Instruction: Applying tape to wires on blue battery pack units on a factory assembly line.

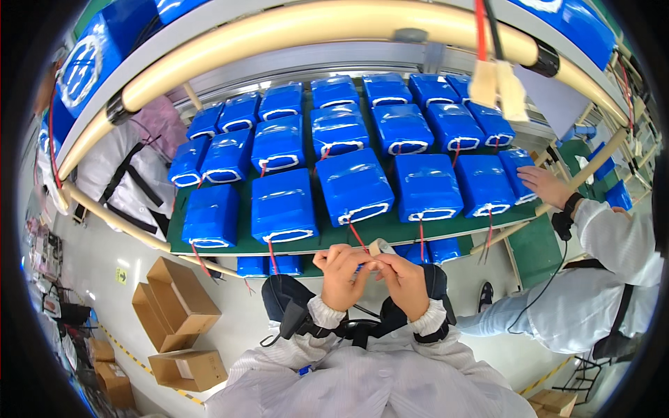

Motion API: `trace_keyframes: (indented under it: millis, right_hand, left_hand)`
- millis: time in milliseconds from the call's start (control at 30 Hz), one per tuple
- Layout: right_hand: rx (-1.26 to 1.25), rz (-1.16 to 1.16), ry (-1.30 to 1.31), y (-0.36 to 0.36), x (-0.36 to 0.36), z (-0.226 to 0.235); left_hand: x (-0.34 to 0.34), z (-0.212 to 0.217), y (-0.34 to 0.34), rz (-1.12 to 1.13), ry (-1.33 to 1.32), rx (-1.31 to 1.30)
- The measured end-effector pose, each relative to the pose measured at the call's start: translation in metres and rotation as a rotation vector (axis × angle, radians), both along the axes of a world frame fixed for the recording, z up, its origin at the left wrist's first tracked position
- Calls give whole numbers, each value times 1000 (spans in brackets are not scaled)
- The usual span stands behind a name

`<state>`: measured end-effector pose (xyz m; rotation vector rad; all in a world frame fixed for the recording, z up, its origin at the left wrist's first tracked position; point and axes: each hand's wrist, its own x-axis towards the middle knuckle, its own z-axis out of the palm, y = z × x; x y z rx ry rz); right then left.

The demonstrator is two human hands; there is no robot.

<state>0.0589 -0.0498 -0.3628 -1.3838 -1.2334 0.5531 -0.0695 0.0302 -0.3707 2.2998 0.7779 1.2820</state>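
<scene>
My left hand (341, 276) and my right hand (405, 282) meet just off the near edge of the shelf, fingertips together. A red wire (358, 234) runs from the middle front blue shrink-wrapped battery pack (354, 184) down to my pinched fingers. My left fingers are closed around its end, which they hide. A small roll of pale tape (380, 247) stands at my right fingertips, and my right hand is closed on it. The pack's near end carries a white bead around its rim.
Rows of similar packs (283, 205) fill the green shelf (317, 240). A beige tube (334, 22) crosses overhead, with taped wire ends (498, 87) hanging down. At right, a co-worker's hand (545, 187) touches a pack. Cardboard boxes (182, 299) stand on the floor at left.
</scene>
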Motion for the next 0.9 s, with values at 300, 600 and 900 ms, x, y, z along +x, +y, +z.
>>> trace_keyframes:
  millis: [300,600,900]
  right_hand:
    - [-56,-2,-41,18,-17,-12]
    - [-50,199,-104,36,-19,-22]
    - [0,193,-162,35,-34,11]
  left_hand:
    - [-19,2,9,98,4,216]
    - [-44,0,6,145,-106,113]
    - [-46,2,12,144,-181,73]
